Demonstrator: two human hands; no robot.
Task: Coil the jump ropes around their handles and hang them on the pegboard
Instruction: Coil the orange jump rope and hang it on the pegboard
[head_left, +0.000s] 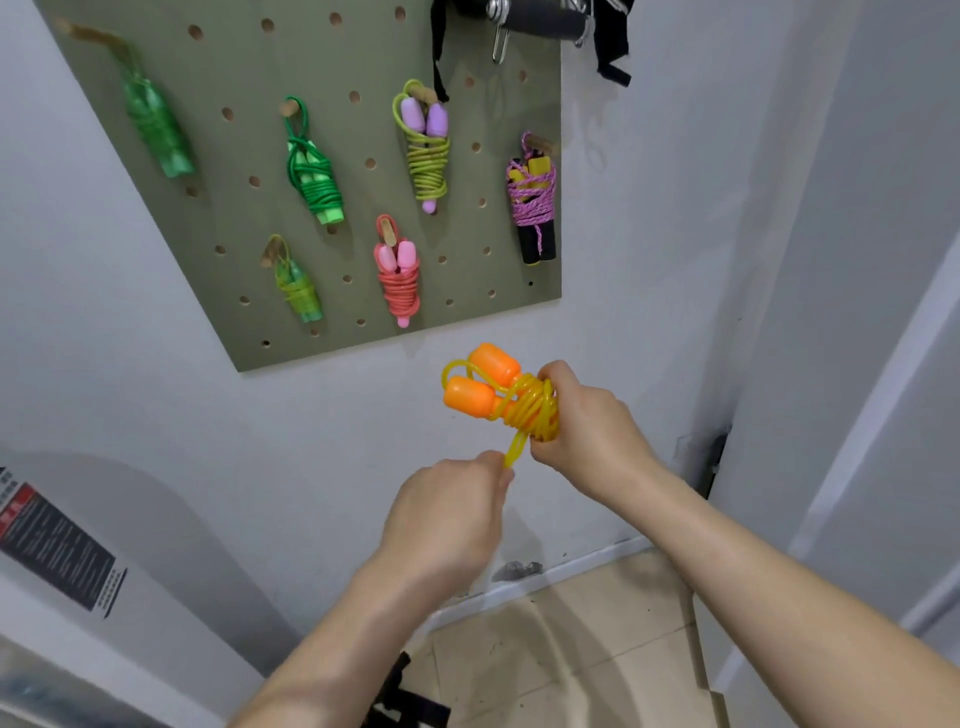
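An orange jump rope (498, 395) with two orange handles and a yellow-orange cord wound round them is held in front of the wall, below the olive pegboard (332, 62). My right hand (576, 426) grips the coiled bundle at its handle shafts. My left hand (452, 514) pinches the loose end of the cord just below the bundle. A small loop of cord sticks out by the handle heads. Several coiled ropes hang on the pegboard's wooden pegs: green (314, 171), lilac with lime cord (428, 150), pink (399, 275), black with purple cord (532, 202).
Two more green bundles, one (156, 124) at the board's upper left and one (297, 291) lower down, hang on the board. Black straps and a grey bar with metal clips (540, 21) hang at the top. A poster (57, 551) is on the wall at left. Tiled floor (571, 649) lies below.
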